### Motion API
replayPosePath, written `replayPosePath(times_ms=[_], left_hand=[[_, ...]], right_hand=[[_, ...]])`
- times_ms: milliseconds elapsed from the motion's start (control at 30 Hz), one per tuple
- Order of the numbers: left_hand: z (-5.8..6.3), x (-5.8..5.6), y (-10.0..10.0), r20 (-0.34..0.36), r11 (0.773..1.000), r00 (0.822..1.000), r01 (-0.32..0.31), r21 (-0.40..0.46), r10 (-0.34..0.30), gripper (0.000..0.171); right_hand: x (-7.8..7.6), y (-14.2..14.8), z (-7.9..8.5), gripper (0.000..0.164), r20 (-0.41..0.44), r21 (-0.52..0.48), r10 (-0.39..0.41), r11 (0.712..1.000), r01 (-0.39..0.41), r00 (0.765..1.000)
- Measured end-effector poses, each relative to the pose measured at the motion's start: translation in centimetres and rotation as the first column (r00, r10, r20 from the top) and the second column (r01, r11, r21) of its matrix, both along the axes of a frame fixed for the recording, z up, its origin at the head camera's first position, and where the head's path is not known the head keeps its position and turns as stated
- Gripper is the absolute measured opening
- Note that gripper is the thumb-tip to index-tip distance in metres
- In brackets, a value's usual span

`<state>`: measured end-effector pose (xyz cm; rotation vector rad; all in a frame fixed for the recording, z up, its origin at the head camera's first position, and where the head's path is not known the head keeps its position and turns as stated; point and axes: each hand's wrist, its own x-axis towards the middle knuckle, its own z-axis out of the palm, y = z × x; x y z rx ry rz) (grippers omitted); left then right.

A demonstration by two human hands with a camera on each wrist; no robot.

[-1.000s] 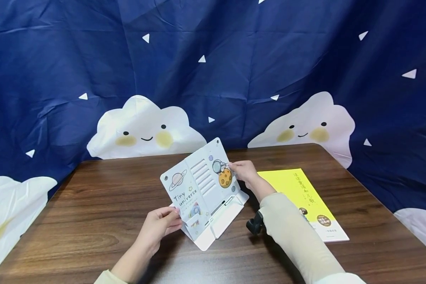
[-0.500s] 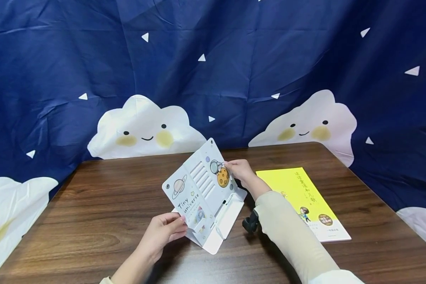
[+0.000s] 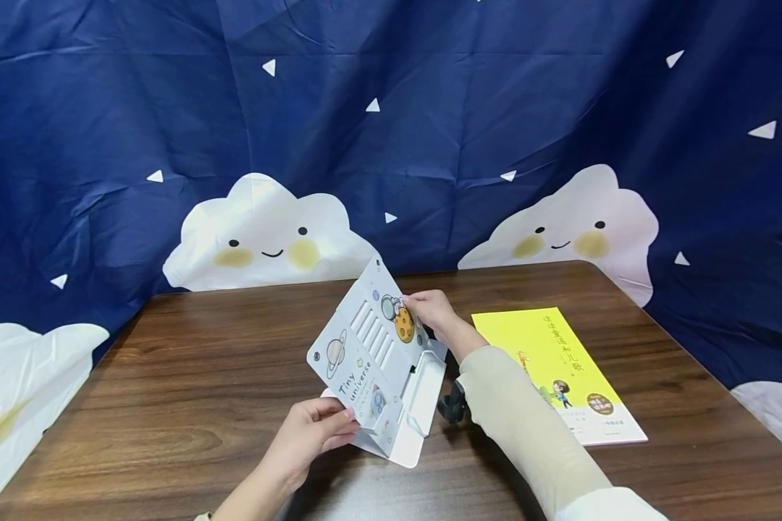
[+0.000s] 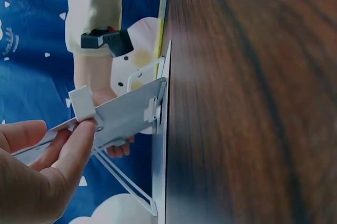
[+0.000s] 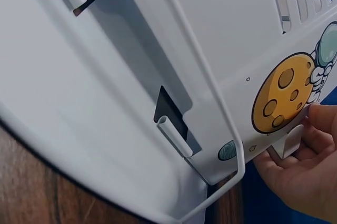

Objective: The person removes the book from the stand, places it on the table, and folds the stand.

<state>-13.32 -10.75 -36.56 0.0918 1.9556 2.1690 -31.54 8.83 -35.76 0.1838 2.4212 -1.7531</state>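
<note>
A white book stand point(image 3: 397, 380), printed with a ringed planet, "Tiny universe" and an astronaut on an orange moon, stands turned at an angle on the table, its slotted back panel tilted up from the base plate. My left hand point(image 3: 309, 438) holds the panel's left edge, thumb in front. On the far side my right hand point(image 3: 433, 312) pinches the right edge beside the astronaut; in the right wrist view a small white tab point(image 5: 288, 142) sits by its fingers. A wire support point(image 4: 124, 182) runs between panel and base. A wire page holder point(image 5: 224, 108) crosses the front.
A yellow book point(image 3: 560, 362) lies flat on the brown wooden table point(image 3: 202, 376), right of the stand and partly behind my right sleeve point(image 3: 521, 427). A black wrist camera point(image 3: 454, 405) hangs at that sleeve. A blue curtain point(image 3: 397, 145) with clouds hangs behind the table.
The book stand has turned further counterclockwise, its left side coming nearer and rightward. My left hand has moved right and slightly nearer; my right hand has shifted left. Both keep holding the edges.
</note>
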Motion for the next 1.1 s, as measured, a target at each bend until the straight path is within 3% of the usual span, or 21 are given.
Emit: replayPosePath(times_ms=[433, 700, 1100], left_hand=[[0.1, 0.2, 0.9, -0.011, 1.000, 1.000, 0.017, 0.013, -0.017, 0.029], [-0.2, 0.2, 1.8, -0.017, 0.999, 1.000, -0.008, 0.032, 0.009, 0.029], [-0.3, 0.2, 3.0, -0.025, 0.997, 0.999, -0.035, 0.072, 0.036, 0.033]], right_hand=[[-0.4, -1.2, 0.1, 0.025, -0.043, 0.088, 0.020, 0.996, -0.017, 0.999], [-0.4, -1.7, 0.6, 0.028, -0.070, 0.161, 0.024, 0.987, -0.013, 0.997], [-1.4, -2.2, -0.1, 0.028, -0.144, 0.235, 0.040, 0.972, -0.005, 0.989]])
